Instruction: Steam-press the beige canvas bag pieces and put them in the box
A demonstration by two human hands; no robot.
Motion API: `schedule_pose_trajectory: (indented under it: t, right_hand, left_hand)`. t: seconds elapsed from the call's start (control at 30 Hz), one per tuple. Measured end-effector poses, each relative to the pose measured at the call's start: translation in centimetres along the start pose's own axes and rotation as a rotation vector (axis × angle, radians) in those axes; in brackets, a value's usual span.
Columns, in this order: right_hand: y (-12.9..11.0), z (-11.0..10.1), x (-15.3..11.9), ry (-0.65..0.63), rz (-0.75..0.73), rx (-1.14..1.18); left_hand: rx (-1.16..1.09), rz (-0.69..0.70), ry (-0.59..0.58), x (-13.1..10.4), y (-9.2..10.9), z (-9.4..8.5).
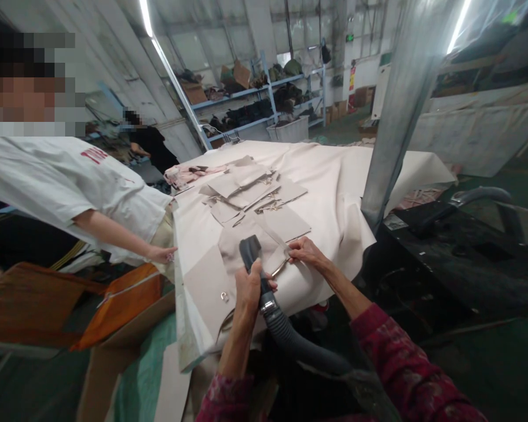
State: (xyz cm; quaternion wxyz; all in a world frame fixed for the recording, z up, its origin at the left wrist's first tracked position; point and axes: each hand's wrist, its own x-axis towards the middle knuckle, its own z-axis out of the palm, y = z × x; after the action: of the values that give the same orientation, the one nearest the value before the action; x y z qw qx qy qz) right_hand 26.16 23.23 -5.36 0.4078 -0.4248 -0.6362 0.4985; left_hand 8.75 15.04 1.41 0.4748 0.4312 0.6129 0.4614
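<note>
My left hand (pixel 249 287) is wrapped round the grey head of a vacuum hose (pixel 250 252), whose ribbed tube (pixel 286 334) runs down to the lower right. Fingers of my right hand (pixel 305 252) pinch the edge of a beige bag (pixel 237 243) near a metal zipper (pixel 280 268). The nozzle lies over this bag. To the left, another beige piece (pixel 205 293) with a small metal ring (pixel 224 297) rests on the table. Beyond my hands, several more beige bags (pixel 246 187) with gold-coloured hardware are heaped on the cloth.
White cloth covers the table (pixel 334 170). A metal post (pixel 396 111) rises at its right, beside a black machine (pixel 457 258). A person in a white shirt (pixel 70 187) stands left, near an orange bag (pixel 127 299) and a cardboard box (pixel 101 375). Loaded blue shelves (pixel 270 97) stand behind.
</note>
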Motion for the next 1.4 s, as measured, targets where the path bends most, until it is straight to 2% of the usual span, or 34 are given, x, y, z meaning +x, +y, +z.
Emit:
schedule_pose_trajectory:
  t: [0.1, 0.2, 0.37, 0.47, 0.6, 0.73, 0.9, 1.03, 1.17, 1.3, 1.4]
  right_hand:
    - [-0.1, 0.1, -0.1, 0.049, 0.032, -0.007]
    - [0.0, 0.3, -0.1, 0.075, 0.047, 0.0]
    - [0.7, 0.5, 0.3, 0.079, 0.051, 0.017]
    - [1.0, 0.5, 0.4, 0.067, 0.04, 0.035]
    - [0.9, 0.5, 0.3, 0.037, 0.04, 0.085]
    - [0.6, 0.3, -0.3, 0.005, 0.068, 0.186]
    - [1.0, 0.1, -2.1, 0.078, 0.1, 0.327]
    - [1.6, 0.3, -3.3, 0.103, 0.107, 0.367]
    - [1.7, 0.8, -3.5, 0.115, 0.075, 0.32]
    - [1.3, 1.3, -3.4, 0.137, 0.025, 0.193]
    - [0.7, 1.5, -3.2, 0.186, -0.009, 0.06]
  left_hand:
    - [0.016, 0.04, 0.084, -2.0, 0.8, -2.1]
    - [0.045, 0.002, 0.09, -4.9, 1.1, -4.1]
    - [0.067, -0.095, 0.099, -8.6, 0.1, -5.9]
    - [0.041, -0.115, 0.06, -9.3, -0.7, -5.6]
    - [0.019, -0.101, -0.03, -9.3, -1.5, -4.2]
    - [0.036, -0.085, -0.067, -9.7, -1.8, -3.3]
    - [-0.013, -0.089, -0.039, -10.6, -1.8, -3.1]
    - [-0.027, -0.097, -0.097, -11.1, -2.3, -2.8]
    - [-0.037, -0.097, -0.153, -11.3, -2.6, -1.8]
    - [-0.061, -0.057, -0.146, -11.6, -2.3, -0.9]
    - [-0.086, -0.045, -0.143, -11.7, -2.3, -0.9]
